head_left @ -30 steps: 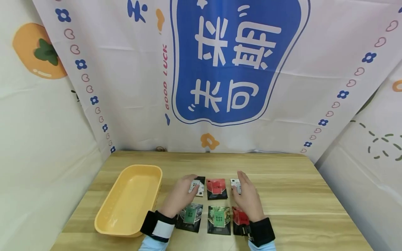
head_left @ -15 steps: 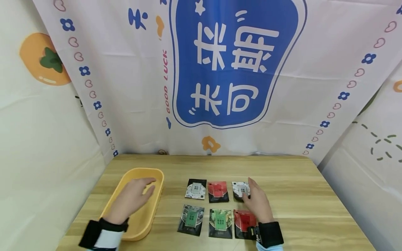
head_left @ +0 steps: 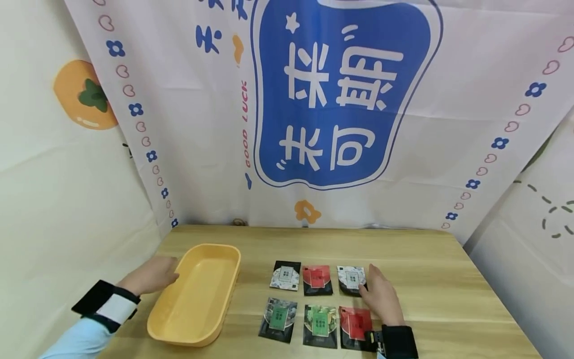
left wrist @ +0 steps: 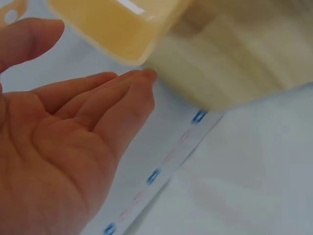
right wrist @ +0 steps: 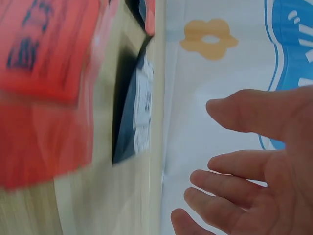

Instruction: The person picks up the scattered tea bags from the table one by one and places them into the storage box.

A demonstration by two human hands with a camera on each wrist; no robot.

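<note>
A yellow plastic basket (head_left: 195, 294) stands at the left of the table. My left hand (head_left: 152, 275) is at its left rim, fingers extended and thumb apart, holding nothing in the left wrist view. Over the right end of the packets hovers my right hand (head_left: 383, 299), fingers spread and empty. Its thumb overlaps the edge of a white-and-black packet (head_left: 352, 277). That back row also has a black-and-white packet (head_left: 285, 275) and a red-and-black packet (head_left: 317, 280). In front lie a dark packet with a green label (head_left: 278, 319), a green packet (head_left: 320, 326) and a red packet (head_left: 355, 323).
The wooden table (head_left: 457, 299) extends to the right of the packets. A white printed cloth (head_left: 215, 164) hangs behind its far edge, with more light cloth at both sides. Black bands circle both wrists.
My left hand has gone from above the packets, across the basket, to the basket's left side. My right hand has shifted slightly right, uncovering more of the white-and-black packet. The head view has shifted slightly.
</note>
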